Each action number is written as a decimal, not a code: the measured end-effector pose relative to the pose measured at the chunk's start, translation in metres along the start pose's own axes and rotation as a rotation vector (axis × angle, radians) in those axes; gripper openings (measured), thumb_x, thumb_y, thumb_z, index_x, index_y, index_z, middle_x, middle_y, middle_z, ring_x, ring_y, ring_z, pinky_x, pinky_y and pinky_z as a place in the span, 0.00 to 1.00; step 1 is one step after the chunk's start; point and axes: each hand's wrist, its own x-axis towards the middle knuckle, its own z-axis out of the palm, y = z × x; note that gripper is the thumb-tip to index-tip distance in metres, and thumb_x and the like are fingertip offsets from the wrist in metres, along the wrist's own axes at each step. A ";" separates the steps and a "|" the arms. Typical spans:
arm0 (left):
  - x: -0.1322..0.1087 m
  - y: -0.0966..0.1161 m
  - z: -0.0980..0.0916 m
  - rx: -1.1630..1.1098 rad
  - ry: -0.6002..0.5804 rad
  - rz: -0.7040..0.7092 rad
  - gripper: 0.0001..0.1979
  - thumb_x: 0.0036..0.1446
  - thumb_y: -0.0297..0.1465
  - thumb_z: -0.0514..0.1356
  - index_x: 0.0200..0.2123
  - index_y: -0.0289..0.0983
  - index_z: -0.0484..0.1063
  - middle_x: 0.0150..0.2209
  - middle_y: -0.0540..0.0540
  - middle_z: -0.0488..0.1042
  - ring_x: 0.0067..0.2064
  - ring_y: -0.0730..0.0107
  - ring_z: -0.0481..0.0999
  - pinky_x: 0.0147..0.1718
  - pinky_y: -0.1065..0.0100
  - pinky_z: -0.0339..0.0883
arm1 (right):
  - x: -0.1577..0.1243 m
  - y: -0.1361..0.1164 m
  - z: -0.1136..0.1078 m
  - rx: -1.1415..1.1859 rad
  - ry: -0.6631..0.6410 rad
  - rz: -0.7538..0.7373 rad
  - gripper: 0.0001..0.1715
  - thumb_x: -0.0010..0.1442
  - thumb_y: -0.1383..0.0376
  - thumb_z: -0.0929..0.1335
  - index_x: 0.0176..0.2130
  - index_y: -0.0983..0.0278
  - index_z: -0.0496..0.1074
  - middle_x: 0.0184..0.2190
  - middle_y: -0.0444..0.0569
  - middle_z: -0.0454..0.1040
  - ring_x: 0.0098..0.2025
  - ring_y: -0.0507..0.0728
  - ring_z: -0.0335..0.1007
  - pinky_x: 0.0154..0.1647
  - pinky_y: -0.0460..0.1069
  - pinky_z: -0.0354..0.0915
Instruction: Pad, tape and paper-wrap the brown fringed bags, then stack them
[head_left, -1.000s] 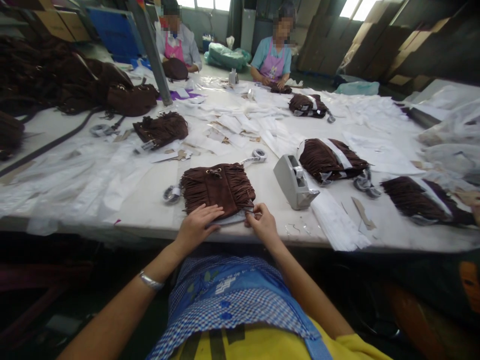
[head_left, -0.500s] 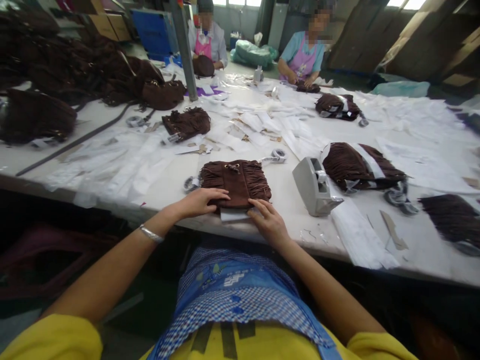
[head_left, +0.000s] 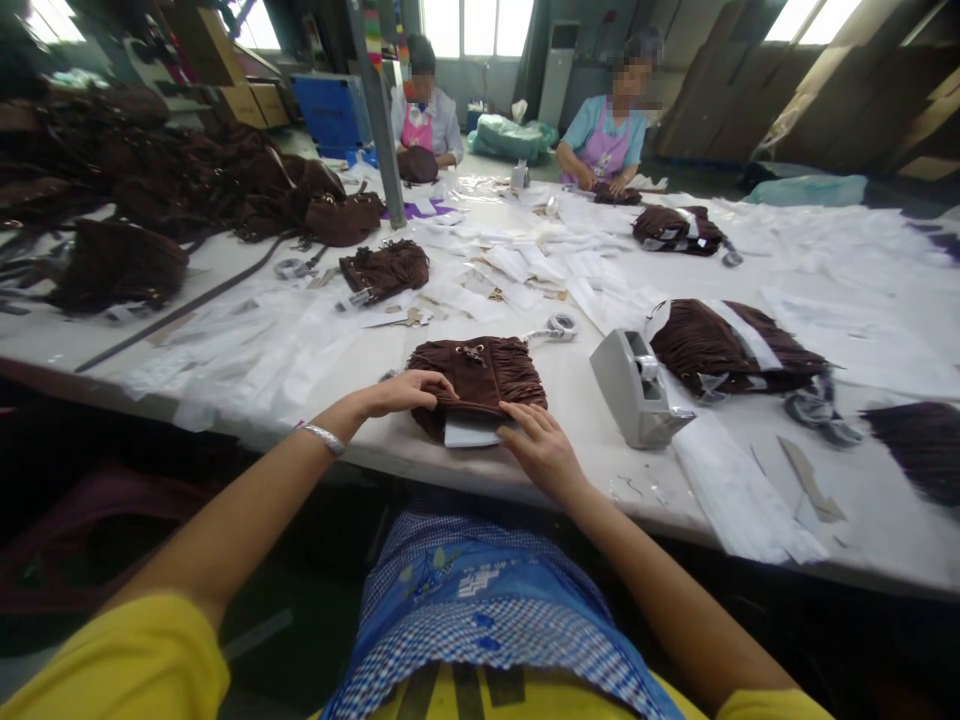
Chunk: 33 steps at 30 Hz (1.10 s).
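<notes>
A dark brown fringed bag lies in front of me near the table edge, its tied drawstring facing up. My left hand pinches the left part of its near edge between thumb and curled fingers. At the right part of that edge, my right hand has its fingers on top and its thumb below. Between the hands the edge is raised, and a white sheet sticks out from beneath it. A plastic-wrapped strap end lies behind the bag.
Right of the bag stands a grey tape dispenser, with a wrapped fringed bag beyond it. White tissue sheets hang over the front edge. Brown bags are heaped at left. A metal post and two co-workers are across the table.
The bag's near edge has been lifted and folded back by my hands, so more of the white sheet shows. My left fingers have curled in. The camera view has tilted up slightly.
</notes>
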 end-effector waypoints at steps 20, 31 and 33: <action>-0.017 -0.008 -0.003 -0.107 0.062 -0.113 0.28 0.47 0.32 0.62 0.54 0.35 0.72 0.37 0.45 0.77 0.35 0.67 0.74 0.30 0.70 0.65 | 0.006 0.005 0.017 0.185 0.152 0.020 0.08 0.64 0.65 0.69 0.41 0.54 0.79 0.64 0.47 0.65 0.67 0.60 0.56 0.66 0.65 0.55; 0.005 -0.010 -0.005 -0.075 0.080 -0.165 0.29 0.44 0.27 0.56 0.54 0.34 0.68 0.22 0.55 0.64 0.24 0.73 0.65 0.22 0.72 0.60 | 0.009 0.010 0.007 0.198 0.118 0.030 0.07 0.64 0.63 0.70 0.41 0.54 0.79 0.66 0.49 0.61 0.68 0.61 0.54 0.64 0.62 0.61; 0.007 -0.013 -0.005 -0.037 0.098 -0.170 0.29 0.45 0.28 0.55 0.54 0.33 0.68 0.23 0.54 0.66 0.23 0.73 0.67 0.22 0.72 0.61 | 0.008 0.012 0.008 0.211 0.131 0.020 0.07 0.64 0.62 0.69 0.41 0.56 0.79 0.65 0.50 0.63 0.68 0.61 0.54 0.64 0.62 0.60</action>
